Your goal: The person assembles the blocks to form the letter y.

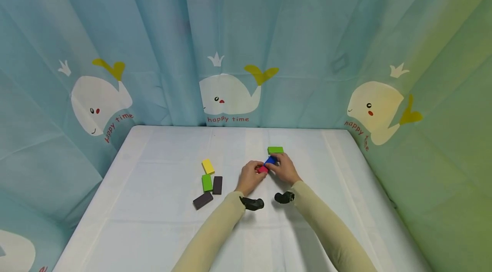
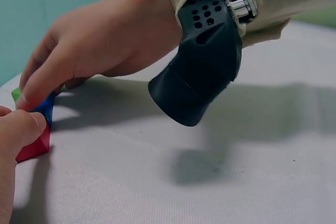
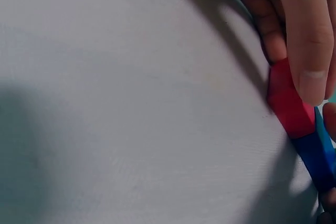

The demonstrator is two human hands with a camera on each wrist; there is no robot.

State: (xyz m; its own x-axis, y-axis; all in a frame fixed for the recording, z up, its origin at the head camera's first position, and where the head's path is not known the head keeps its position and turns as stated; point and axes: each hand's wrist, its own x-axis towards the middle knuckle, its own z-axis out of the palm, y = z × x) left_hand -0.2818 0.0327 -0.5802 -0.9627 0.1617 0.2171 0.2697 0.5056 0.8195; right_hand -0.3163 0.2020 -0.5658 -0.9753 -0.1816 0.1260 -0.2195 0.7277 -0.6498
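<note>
A red block [image 1: 263,169] and a blue block [image 1: 270,160] lie end to end on the white table, slanting away to the right. My left hand [image 1: 250,176] pinches the red block between thumb and fingers. From the other side, my right hand [image 1: 285,169] grips the blue block. In the right wrist view the ends of the red block [image 3: 295,111] and the blue block [image 3: 317,161] meet, and my left thumb covers part of the red one. Just beyond the right fingers lies a green block [image 1: 275,150].
To the left lie a yellow block [image 1: 208,166], another green block [image 1: 207,182] and two dark blocks, one upright in view [image 1: 217,185], one slanted [image 1: 203,200]. Black wrist cameras [image 1: 253,203] hang under both sleeves. A whale-print curtain [image 1: 230,28] surrounds the table [image 1: 153,238].
</note>
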